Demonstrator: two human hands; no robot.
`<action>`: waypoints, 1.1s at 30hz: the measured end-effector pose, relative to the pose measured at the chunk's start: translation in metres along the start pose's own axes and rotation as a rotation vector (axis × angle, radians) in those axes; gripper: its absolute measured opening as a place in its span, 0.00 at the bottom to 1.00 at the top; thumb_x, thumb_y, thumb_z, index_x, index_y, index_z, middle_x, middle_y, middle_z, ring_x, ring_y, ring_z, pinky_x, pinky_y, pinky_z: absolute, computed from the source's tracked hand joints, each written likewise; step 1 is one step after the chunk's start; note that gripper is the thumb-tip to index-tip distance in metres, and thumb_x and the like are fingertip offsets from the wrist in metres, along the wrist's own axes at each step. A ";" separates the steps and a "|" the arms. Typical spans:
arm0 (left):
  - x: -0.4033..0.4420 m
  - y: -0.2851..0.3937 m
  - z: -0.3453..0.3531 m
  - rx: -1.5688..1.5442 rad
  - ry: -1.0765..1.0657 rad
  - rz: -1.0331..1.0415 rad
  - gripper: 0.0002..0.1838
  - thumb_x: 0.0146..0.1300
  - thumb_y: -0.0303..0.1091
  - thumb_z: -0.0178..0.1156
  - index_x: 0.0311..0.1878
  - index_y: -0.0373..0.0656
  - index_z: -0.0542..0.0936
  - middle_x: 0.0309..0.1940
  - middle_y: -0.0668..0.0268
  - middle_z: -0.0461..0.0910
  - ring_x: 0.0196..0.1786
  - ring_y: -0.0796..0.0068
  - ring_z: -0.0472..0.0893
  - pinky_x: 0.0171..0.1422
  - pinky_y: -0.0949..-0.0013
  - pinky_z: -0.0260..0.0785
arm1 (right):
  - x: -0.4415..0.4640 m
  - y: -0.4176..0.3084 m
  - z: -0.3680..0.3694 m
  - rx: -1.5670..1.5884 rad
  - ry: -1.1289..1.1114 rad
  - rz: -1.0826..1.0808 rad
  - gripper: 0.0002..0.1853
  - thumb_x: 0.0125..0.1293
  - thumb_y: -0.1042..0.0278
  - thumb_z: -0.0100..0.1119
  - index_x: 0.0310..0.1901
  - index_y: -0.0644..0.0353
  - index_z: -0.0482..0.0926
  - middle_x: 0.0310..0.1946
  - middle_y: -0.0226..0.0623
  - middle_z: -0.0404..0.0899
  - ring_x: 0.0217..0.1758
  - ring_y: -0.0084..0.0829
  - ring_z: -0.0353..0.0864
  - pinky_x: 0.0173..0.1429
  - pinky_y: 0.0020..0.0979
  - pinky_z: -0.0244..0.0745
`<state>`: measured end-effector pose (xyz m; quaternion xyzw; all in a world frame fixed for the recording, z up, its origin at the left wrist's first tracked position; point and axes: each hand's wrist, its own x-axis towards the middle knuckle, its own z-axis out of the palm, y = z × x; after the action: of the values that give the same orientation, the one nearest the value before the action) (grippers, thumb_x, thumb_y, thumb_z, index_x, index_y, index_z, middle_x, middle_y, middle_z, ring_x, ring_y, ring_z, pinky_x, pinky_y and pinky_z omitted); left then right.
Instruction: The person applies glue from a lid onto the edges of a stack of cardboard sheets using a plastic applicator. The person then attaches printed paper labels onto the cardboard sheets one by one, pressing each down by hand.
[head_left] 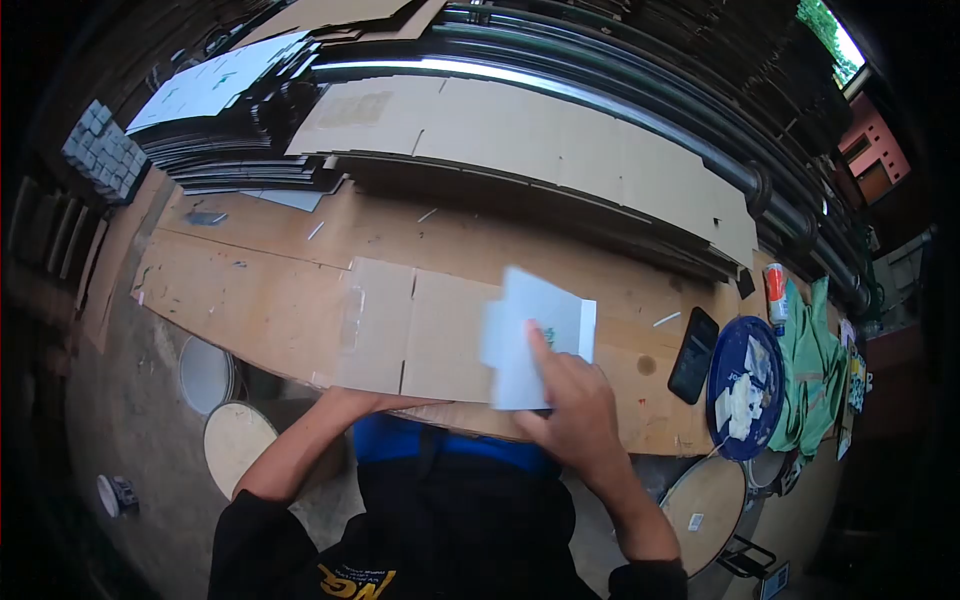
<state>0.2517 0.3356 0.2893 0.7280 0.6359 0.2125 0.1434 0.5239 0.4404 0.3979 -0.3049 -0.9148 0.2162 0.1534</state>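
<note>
My right hand (pixel 575 400) is closed on a white cardboard piece (pixel 525 340) with a small green print, thumb near its lower edge and a finger stretched over its face. The piece is over the right part of a flat brown cardboard sheet (pixel 380 330), its left edge slightly blurred. That sheet has creases, short slots and a strip of clear tape near its left end. By the sheet's near edge is my left hand (pixel 358 401); its fingers are hidden, and I cannot make out whether they grip the sheet.
Along the back of the wooden table (pixel 240 290) lies a long stack of brown cardboard (pixel 520 140), with white-topped sheets (pixel 220 80) at left. To the right are a phone (pixel 693 355), a blue basin (pixel 722 420) with whitish paste, a can (pixel 775 295) and green cloth (pixel 812 360).
</note>
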 end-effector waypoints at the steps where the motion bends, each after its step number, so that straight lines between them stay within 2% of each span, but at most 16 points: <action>1: -0.001 -0.001 0.000 0.023 0.035 0.008 0.47 0.62 0.65 0.72 0.79 0.52 0.71 0.78 0.57 0.71 0.78 0.49 0.69 0.85 0.48 0.59 | 0.004 0.002 0.005 0.007 0.000 -0.008 0.40 0.57 0.62 0.79 0.71 0.66 0.75 0.37 0.45 0.81 0.40 0.41 0.81 0.51 0.42 0.76; 3: 0.008 0.013 -0.014 -0.075 -0.033 -0.101 0.49 0.61 0.66 0.72 0.80 0.52 0.70 0.78 0.56 0.70 0.79 0.48 0.68 0.85 0.48 0.57 | 0.015 0.008 0.017 -0.190 -0.097 -0.088 0.43 0.53 0.53 0.83 0.69 0.63 0.75 0.45 0.45 0.82 0.48 0.43 0.80 0.56 0.46 0.73; 4: 0.010 0.018 -0.019 -0.184 -0.102 -0.202 0.51 0.61 0.66 0.73 0.81 0.51 0.68 0.79 0.55 0.69 0.80 0.48 0.67 0.86 0.48 0.56 | 0.028 0.001 0.007 -0.193 -0.299 0.056 0.43 0.48 0.45 0.86 0.61 0.61 0.78 0.62 0.53 0.76 0.66 0.51 0.74 0.71 0.58 0.66; 5: 0.006 0.015 -0.016 -0.181 -0.095 -0.215 0.51 0.61 0.66 0.73 0.81 0.51 0.68 0.79 0.55 0.69 0.80 0.48 0.67 0.86 0.48 0.56 | 0.037 0.005 0.007 -0.190 -0.304 0.042 0.43 0.48 0.45 0.86 0.61 0.61 0.78 0.62 0.53 0.76 0.66 0.51 0.74 0.71 0.58 0.66; 7: -0.001 0.007 -0.003 -0.285 -0.125 -0.207 0.52 0.60 0.67 0.73 0.82 0.51 0.67 0.78 0.55 0.70 0.80 0.47 0.66 0.86 0.47 0.55 | 0.050 0.025 0.012 -0.278 -0.228 -0.198 0.44 0.45 0.41 0.86 0.58 0.60 0.76 0.74 0.59 0.64 0.79 0.60 0.62 0.82 0.69 0.50; 8: 0.000 0.008 -0.003 -0.284 -0.125 -0.208 0.52 0.60 0.67 0.73 0.82 0.51 0.67 0.78 0.55 0.70 0.80 0.47 0.66 0.86 0.47 0.55 | 0.058 0.034 0.020 -0.136 -0.333 -0.153 0.51 0.39 0.37 0.87 0.61 0.58 0.73 0.78 0.60 0.56 0.85 0.64 0.50 0.86 0.73 0.34; 11: 0.005 0.012 -0.006 -0.298 -0.067 -0.204 0.53 0.59 0.67 0.73 0.82 0.51 0.66 0.78 0.55 0.70 0.81 0.47 0.65 0.87 0.47 0.54 | 0.062 0.039 0.014 -0.126 -0.394 -0.178 0.53 0.36 0.36 0.85 0.64 0.51 0.72 0.78 0.60 0.57 0.84 0.64 0.52 0.86 0.72 0.36; 13: 0.004 0.015 -0.008 -0.087 0.043 -0.082 0.53 0.60 0.67 0.73 0.82 0.51 0.65 0.79 0.55 0.69 0.81 0.47 0.65 0.87 0.47 0.54 | 0.060 0.042 0.013 -0.145 -0.390 -0.180 0.54 0.33 0.35 0.85 0.64 0.47 0.73 0.78 0.59 0.57 0.84 0.64 0.52 0.86 0.71 0.36; 16: 0.003 0.012 -0.005 -0.288 -0.032 -0.144 0.53 0.60 0.67 0.73 0.82 0.51 0.66 0.79 0.55 0.69 0.80 0.47 0.66 0.86 0.46 0.56 | 0.058 0.043 0.013 -0.164 -0.386 -0.164 0.54 0.31 0.34 0.85 0.65 0.42 0.73 0.79 0.57 0.57 0.85 0.63 0.51 0.87 0.70 0.35; 20: 0.001 0.013 -0.010 -0.289 -0.083 -0.176 0.51 0.61 0.66 0.73 0.81 0.50 0.67 0.78 0.55 0.70 0.80 0.47 0.67 0.86 0.47 0.57 | 0.050 0.048 0.021 -0.130 -0.328 -0.156 0.54 0.34 0.34 0.86 0.67 0.38 0.75 0.81 0.54 0.56 0.87 0.60 0.50 0.88 0.69 0.35; 23: 0.001 0.027 -0.027 -0.220 -0.194 -0.271 0.50 0.61 0.65 0.73 0.81 0.49 0.69 0.79 0.54 0.69 0.80 0.48 0.67 0.85 0.48 0.58 | 0.048 0.046 0.016 -0.089 -0.321 -0.161 0.51 0.38 0.36 0.87 0.68 0.41 0.78 0.81 0.53 0.56 0.87 0.58 0.49 0.88 0.67 0.34; 25: -0.004 0.033 -0.038 -0.528 -0.270 -0.524 0.49 0.62 0.61 0.74 0.81 0.47 0.69 0.79 0.52 0.69 0.81 0.47 0.67 0.85 0.50 0.57 | 0.048 0.049 0.017 -0.070 -0.316 -0.158 0.51 0.38 0.37 0.87 0.68 0.41 0.78 0.82 0.54 0.56 0.88 0.58 0.49 0.88 0.67 0.34; 29: -0.030 0.021 -0.043 -0.764 -0.168 -0.427 0.51 0.59 0.56 0.78 0.82 0.48 0.67 0.83 0.51 0.63 0.84 0.47 0.62 0.87 0.52 0.54 | 0.046 0.054 0.022 -0.045 -0.286 -0.191 0.50 0.38 0.36 0.86 0.67 0.41 0.80 0.82 0.54 0.57 0.87 0.58 0.50 0.88 0.67 0.35; 31: -0.025 0.033 -0.056 -0.734 0.250 -0.195 0.53 0.54 0.51 0.81 0.81 0.49 0.68 0.85 0.48 0.57 0.88 0.46 0.54 0.89 0.49 0.47 | 0.044 0.059 0.027 -0.056 -0.265 -0.206 0.49 0.38 0.33 0.85 0.65 0.41 0.80 0.82 0.54 0.57 0.87 0.58 0.50 0.88 0.68 0.35; 32: -0.017 0.038 -0.066 -0.731 0.257 -0.209 0.53 0.54 0.51 0.81 0.81 0.49 0.68 0.85 0.48 0.57 0.88 0.46 0.54 0.89 0.49 0.47 | 0.043 0.060 0.029 -0.071 -0.237 -0.221 0.49 0.37 0.31 0.84 0.64 0.41 0.81 0.82 0.54 0.57 0.87 0.58 0.51 0.87 0.69 0.36; 33: -0.004 0.043 -0.077 -0.475 0.098 -0.126 0.55 0.51 0.52 0.82 0.82 0.50 0.67 0.86 0.48 0.52 0.89 0.46 0.49 0.89 0.47 0.42 | 0.043 0.061 0.030 -0.065 -0.244 -0.233 0.49 0.37 0.31 0.84 0.64 0.41 0.81 0.82 0.54 0.57 0.87 0.58 0.51 0.87 0.69 0.36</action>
<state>0.2504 0.3208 0.3762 0.6214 0.6186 0.3817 0.2924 0.5079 0.5019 0.3489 -0.1729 -0.9623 0.2026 0.0555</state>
